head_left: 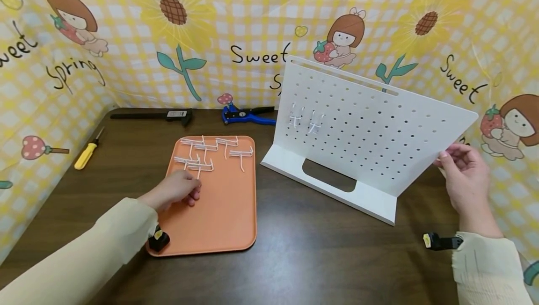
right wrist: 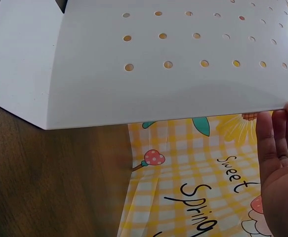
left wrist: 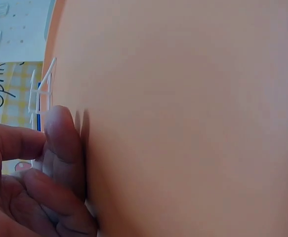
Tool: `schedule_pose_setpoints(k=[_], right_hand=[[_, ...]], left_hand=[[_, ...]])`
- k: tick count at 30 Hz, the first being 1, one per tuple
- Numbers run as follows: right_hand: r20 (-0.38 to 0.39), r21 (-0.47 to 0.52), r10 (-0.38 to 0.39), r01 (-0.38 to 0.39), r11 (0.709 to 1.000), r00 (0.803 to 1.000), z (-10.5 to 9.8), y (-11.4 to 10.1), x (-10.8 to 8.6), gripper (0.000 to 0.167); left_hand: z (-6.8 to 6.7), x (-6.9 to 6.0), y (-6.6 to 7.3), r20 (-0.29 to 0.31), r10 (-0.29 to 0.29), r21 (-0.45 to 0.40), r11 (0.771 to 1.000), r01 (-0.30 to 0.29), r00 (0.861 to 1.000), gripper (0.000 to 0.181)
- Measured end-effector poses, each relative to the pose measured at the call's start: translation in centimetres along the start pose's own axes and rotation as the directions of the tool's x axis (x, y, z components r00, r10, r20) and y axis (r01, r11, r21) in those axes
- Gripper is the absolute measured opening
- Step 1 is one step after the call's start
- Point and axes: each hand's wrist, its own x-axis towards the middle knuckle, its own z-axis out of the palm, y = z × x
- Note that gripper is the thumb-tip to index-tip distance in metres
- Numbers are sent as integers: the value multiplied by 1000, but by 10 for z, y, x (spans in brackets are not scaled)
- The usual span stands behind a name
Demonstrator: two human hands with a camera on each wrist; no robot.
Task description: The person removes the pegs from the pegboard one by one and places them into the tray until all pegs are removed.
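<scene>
My left hand (head_left: pixel 181 188) is over the orange tray (head_left: pixel 223 216), thumb and finger pinching the stem of a white wire hook (head_left: pixel 200 168). That hook (left wrist: pixel 46 89) shows above the fingertips in the left wrist view. Several more white hooks lie at the tray's far end, among them one on the right (head_left: pixel 241 154). A white pegboard (head_left: pixel 370 146) stands tilted on its base to the right of the tray. Two hooks hang on its left part, one of them (head_left: pixel 315 122) nearer the middle. My right hand (head_left: pixel 467 178) grips the board's right edge, thumb in front and fingers behind.
A yellow screwdriver (head_left: pixel 86 155) lies at the table's left. Along the back are a black caliper (head_left: pixel 151 116) and a blue-handled wire stripper (head_left: pixel 248 115), partly behind the board. A patterned yellow checked cloth (head_left: pixel 252 15) surrounds the dark wooden table (head_left: pixel 303 263).
</scene>
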Motion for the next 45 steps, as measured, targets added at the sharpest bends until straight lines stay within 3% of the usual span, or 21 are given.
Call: schedule_pose_setpoints(k=[5,7,10,13,18,21,27,31,34,41,45], right_hand=[[-5,-41,22,-22,999,1000,1,0,0,27],[-5,-58,28,-28,998,1000,1,-1,0,27],[0,-62,24,-24,998,1000,0,-1,0,26],[-3,-43,16,-16,999,1000,1,-1,-1,27],[-1,-21,14,-15,1000,1000,2,0,-2,28],[8,-26,15,-15,1000,1000,2,2,-3,28],[10,-28,-6,7,1000,1000,3,1,-2,28],[7,-24,-13,13,1000,1000,2,-1,-1,28],[2,-25,-9,9,1000,1000,1,-2,-1,28],[5,-33,-15,15,999,1000,0,0,-2,27],[22,-32,-22,23,999,1000,0,0,-1,27]], left_hand=[[-6,-1,-2,-19,8,33,999,-8,1000,35],[-9,-3,0,-43,43,73,997,-39,998,39],[-11,-3,15,-85,143,140,982,-130,986,44],[-7,-1,42,-95,235,150,964,-220,967,40],[12,12,89,-21,268,-41,962,-269,963,34],[27,24,111,8,286,-160,946,-281,958,30],[50,46,146,48,286,-302,917,-259,957,23],[59,59,165,68,268,-369,902,-225,961,31],[67,69,177,68,245,-453,871,-189,967,36],[84,89,193,81,183,-674,734,-82,980,21],[90,94,197,85,155,-729,683,-44,984,17]])
